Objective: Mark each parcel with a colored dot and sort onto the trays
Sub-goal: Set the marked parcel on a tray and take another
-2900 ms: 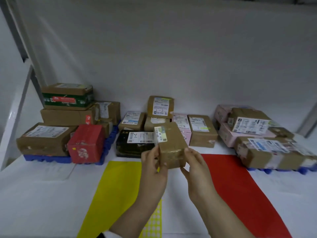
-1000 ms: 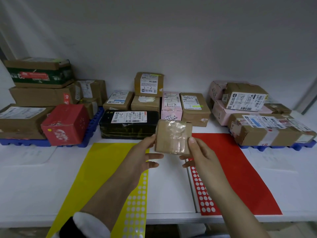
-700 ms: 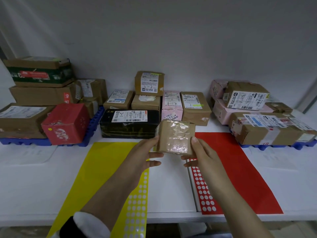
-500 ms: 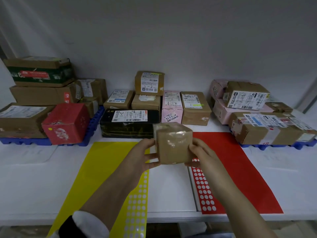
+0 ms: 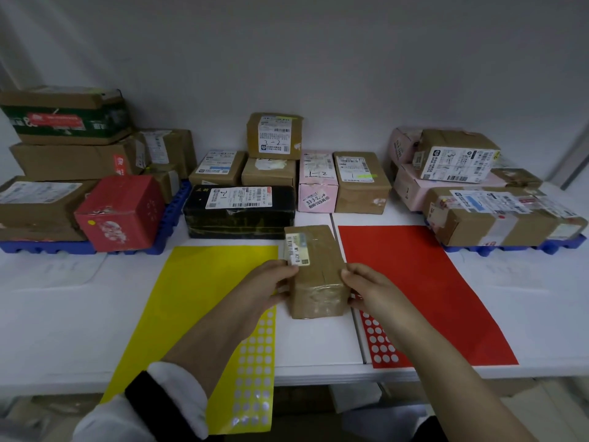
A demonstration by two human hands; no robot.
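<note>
I have the taped brown parcel (image 5: 315,275) pinched between both hands: left hand (image 5: 271,287) fingers closed on its left side, right hand (image 5: 371,290) fingers on its right. It sits between yellow sheet (image 5: 204,288) and red sheet (image 5: 414,282) on the bench (image 5: 51,330).

Taped brown parcel (image 5: 317,275) — label up, lengthwise, between yellow sheet (image 5: 191,301) and red sheet (image 5: 424,291).

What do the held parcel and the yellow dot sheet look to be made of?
Parcel: brown cardboard, apparently wrapped in clear glossy tape; glare and wrinkles show on its near face. Yellow dot sheet: likely glossy sticker paper; pale circles mark removed dots, lower ones shine.
</note>
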